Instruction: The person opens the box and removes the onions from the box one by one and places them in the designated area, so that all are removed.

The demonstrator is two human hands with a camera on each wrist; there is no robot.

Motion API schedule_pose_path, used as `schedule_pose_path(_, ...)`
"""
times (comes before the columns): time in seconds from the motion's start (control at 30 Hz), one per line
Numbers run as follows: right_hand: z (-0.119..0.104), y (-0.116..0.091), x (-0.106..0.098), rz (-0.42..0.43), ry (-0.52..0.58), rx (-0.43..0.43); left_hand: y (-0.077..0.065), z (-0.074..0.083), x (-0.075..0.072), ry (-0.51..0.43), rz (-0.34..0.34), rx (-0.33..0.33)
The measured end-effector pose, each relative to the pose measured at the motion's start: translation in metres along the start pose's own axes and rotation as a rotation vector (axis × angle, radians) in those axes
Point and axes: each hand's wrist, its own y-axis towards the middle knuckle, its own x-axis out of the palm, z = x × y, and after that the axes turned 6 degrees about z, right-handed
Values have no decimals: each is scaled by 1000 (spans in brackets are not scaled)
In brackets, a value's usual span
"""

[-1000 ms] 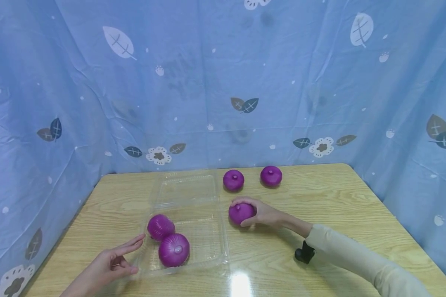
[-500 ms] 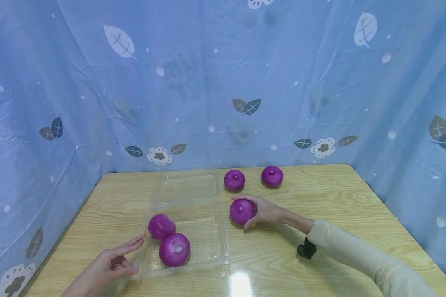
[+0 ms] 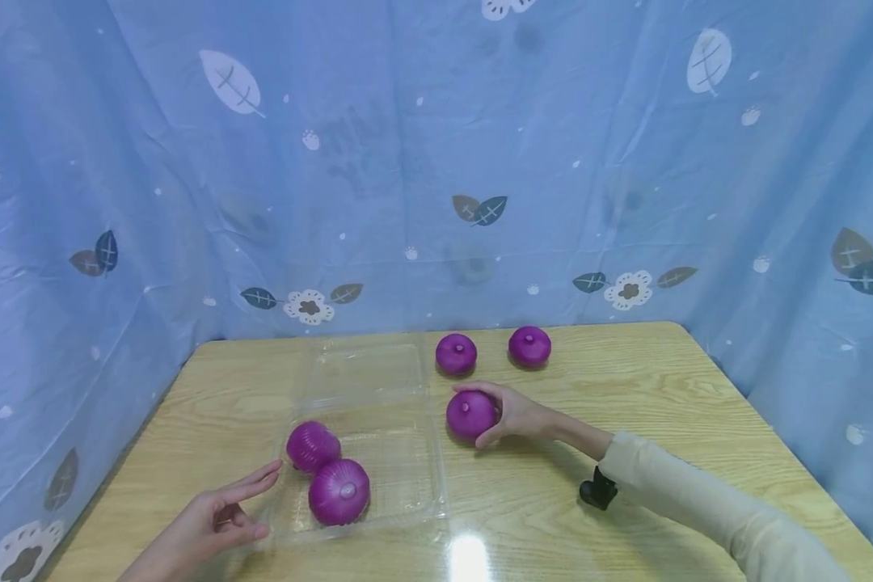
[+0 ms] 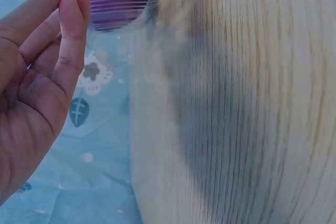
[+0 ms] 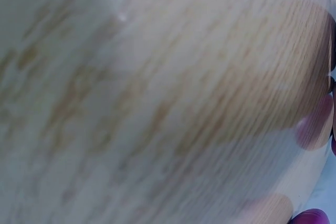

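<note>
In the head view, my right hand [image 3: 512,412] curves its fingers and thumb round a purple onion [image 3: 469,414], which appears to sit on the table. At the left, my left hand [image 3: 221,513] has its index finger stretched to the side of a clear plastic clamshell box [image 3: 407,465], the thumb spread apart from it. The left wrist view shows these fingertips touching the clear rim. Two purple onions, a rear one [image 3: 313,445] and a front one [image 3: 339,492], lie against each other in the box's left part. In the right wrist view the hand's grip is hidden.
Behind the held onion stand two more purple onions, one left [image 3: 456,354] and one right [image 3: 530,346]. The box's open lid [image 3: 367,368] lies flat toward the back. A black device [image 3: 598,490] hangs beneath the right sleeve. A blue curtain [image 3: 407,162] surrounds the wooden table [image 3: 589,533].
The right thumb has eased slightly away from the onion's front, while the onion stays almost where it was. My left hand and the box keep their place. The head view shifts slightly.
</note>
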Motion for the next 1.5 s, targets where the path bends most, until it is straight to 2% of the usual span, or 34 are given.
schedule_pose_path(0.13,0,0,3,-7,18,8,-2,0,0,-21,-20,-56)
schedule_pose_path(0.23,1,0,4,-10,67,16,-3,-1,0,-18,-20,-60)
schedule_pose_path(0.37,2,0,2,-19,115,14,-3,-1,1,-3,-11,-40)
schedule_pose_path(0.8,1,0,-2,-9,128,8,-1,2,-1,44,19,-10)
schedule_pose_path(1.13,4,-5,-5,-8,189,13,-2,0,0,16,7,-17)
schedule_pose_path(1.27,4,-6,-7,-15,222,11,-2,-1,0,3,-1,3)
schedule_pose_path(1.5,3,-7,-8,-6,231,24,-2,-2,0,-36,-16,3)
